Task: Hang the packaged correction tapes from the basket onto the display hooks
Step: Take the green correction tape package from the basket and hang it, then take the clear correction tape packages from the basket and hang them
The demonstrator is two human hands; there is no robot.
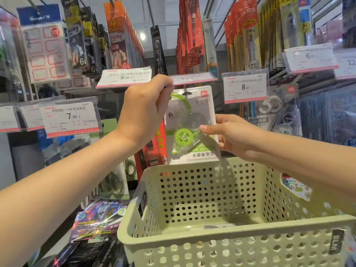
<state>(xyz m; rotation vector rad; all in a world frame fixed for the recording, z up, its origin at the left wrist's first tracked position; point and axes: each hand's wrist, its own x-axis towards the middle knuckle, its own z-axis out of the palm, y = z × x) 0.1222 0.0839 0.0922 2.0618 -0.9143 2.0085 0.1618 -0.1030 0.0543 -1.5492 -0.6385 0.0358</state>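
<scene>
Stationery aisle, pegboard display. Left hand (146,106) is pinching up the price tag holder (192,79), apparently clearing the hook; right hand (229,136) is clamping the packaged correction tape (190,124), above the green basket (192,231).

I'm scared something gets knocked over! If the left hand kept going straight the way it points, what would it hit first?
Probably the price tag holder. The left hand reaches up and forward, its fingertips already at that holder's edge, right above the correction tape pack. Depth is hard to judge here.
</scene>
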